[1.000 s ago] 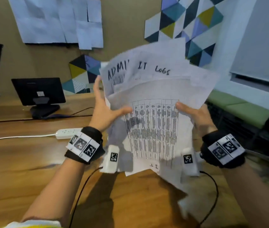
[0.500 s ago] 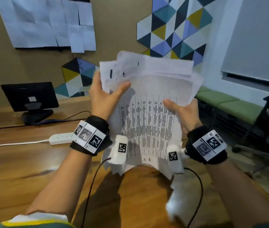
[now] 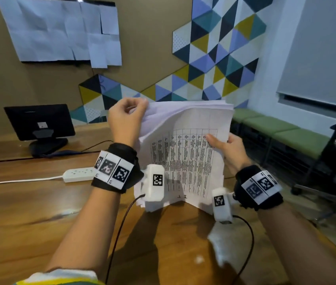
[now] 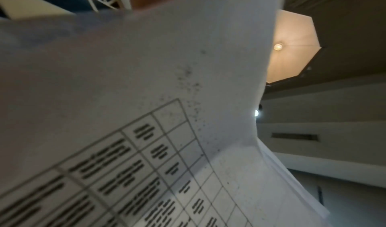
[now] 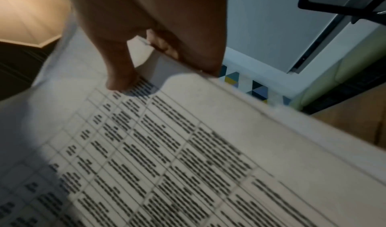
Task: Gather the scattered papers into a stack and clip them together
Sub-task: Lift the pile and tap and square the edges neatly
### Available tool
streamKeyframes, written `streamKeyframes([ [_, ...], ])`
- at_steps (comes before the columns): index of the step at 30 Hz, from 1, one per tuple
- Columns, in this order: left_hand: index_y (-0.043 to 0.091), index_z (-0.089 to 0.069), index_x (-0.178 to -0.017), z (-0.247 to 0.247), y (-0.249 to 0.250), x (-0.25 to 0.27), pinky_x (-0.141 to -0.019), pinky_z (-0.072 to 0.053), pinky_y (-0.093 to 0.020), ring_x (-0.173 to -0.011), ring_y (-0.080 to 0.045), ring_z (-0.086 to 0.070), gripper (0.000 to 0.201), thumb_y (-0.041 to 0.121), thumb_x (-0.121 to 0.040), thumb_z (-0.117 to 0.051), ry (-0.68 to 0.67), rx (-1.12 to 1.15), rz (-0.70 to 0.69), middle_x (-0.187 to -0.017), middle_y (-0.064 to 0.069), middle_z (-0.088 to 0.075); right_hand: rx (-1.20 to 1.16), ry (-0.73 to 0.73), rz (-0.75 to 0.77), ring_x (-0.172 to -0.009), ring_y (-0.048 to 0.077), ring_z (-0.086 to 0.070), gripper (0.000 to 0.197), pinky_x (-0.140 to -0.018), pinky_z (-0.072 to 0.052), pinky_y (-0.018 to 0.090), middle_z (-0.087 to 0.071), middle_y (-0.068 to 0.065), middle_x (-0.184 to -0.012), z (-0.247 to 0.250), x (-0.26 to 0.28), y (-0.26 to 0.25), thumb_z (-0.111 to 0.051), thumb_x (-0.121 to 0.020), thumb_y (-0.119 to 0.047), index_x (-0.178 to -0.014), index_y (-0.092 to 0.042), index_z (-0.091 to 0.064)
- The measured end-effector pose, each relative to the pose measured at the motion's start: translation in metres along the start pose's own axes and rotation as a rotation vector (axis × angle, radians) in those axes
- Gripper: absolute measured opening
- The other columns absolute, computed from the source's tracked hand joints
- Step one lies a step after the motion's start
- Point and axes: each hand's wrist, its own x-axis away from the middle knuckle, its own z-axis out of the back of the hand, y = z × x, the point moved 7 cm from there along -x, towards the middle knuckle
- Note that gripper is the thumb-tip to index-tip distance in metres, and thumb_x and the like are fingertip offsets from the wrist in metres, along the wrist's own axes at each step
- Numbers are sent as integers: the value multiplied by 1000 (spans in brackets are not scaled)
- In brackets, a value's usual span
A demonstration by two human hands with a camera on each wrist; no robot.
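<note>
Standing upright on the wooden bench (image 3: 29,212): stack of papers (image 3: 185,159), printed table facing near. Left hand (image 3: 127,120), fingers curled, grips the stack's top left corner. Right hand (image 3: 227,148) grasps the right edge, thumb pressed on the front sheet. Far left: monitor (image 3: 39,122), power strip (image 3: 79,174).
</note>
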Motion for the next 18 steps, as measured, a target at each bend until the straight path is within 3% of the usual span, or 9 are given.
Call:
streamKeyframes([
  [3, 27, -54, -82, 14, -20, 5, -95, -44, -31, -89, -8, -55, 6, 25, -86, -56, 7, 184, 111, -91, 6, -56, 44, -19, -19, -88, 12, -71, 66, -77, -58, 27, -77, -8, -84, -4, 0, 9, -82, -41, -58, -94, -22, -66],
  [4, 31, -50, -94, 15, -27, 9, -103, -41, -36, -103, -13, -53, 14, 40, -84, -55, -43, 234, 147, -105, 4, -54, 61, 4, -21, -95, 17, -69, 51, -83, -57, 32, -75, -5, -87, -5, 0, 11, -78, -57, -50, -96, -20, -65],
  [6, 36, -35, -119, 21, -42, 21, -103, -41, -25, -124, -13, -43, 73, 69, -60, -63, -171, 249, 135, -132, 1, -40, 100, 98, -10, -109, 30, -62, 24, -96, -49, 46, -69, 2, -100, -4, -3, 12, -62, -83, -27, -104, -14, -60],
  [8, 36, -10, -137, 17, -56, 44, -95, -42, -9, -127, -3, -41, 123, 63, -38, -78, -383, 181, 91, -145, 2, -28, 130, 204, 16, -112, 33, -58, 24, -101, -43, 54, -65, 10, -110, -2, -5, 9, -54, -89, -17, -113, -11, -57],
  [10, 41, 8, -137, 10, -76, 57, -97, -40, -6, -127, 10, -40, 137, 33, -38, -86, -546, 107, 97, -151, 5, -22, 136, 257, 40, -112, 33, -58, 27, -101, -43, 54, -63, 14, -115, -3, -6, 4, -52, -91, -14, -116, -7, -55],
  [12, 30, 5, -144, 9, -85, 51, -104, -42, -19, -126, 6, -45, 136, 16, -45, -87, -492, 23, 140, -149, -1, -32, 130, 261, 58, -111, 32, -58, 28, -101, -42, 54, -62, 15, -115, -7, -5, 1, -51, -91, -13, -118, -6, -54],
  [14, 5, -22, -143, 9, -76, 38, -102, -46, -27, -113, 4, -56, 98, 10, -64, -79, -300, -11, 127, -138, -10, -47, 99, 258, 98, -111, 32, -58, 29, -102, -42, 54, -61, 11, -112, -10, -1, -3, -51, -91, -11, -120, -6, -52],
  [16, 1, -44, -129, 14, -58, 28, -100, -48, -36, -104, -6, -59, 63, 6, -73, -71, -86, 27, 123, -121, -8, -57, 64, 270, 158, -104, 24, -62, 24, -101, -44, 51, -65, 2, -105, -9, 6, -13, -51, -91, -9, -115, -11, -53],
  [18, 9, -47, -125, 10, -40, 26, -98, -48, -37, -112, -19, -58, 58, 14, -73, -72, -59, 159, 121, -121, -7, -58, -14, 253, 231, -95, 9, -65, 20, -99, -47, 46, -69, -10, -97, -6, 11, -27, -57, -88, -13, -106, -20, -56],
])
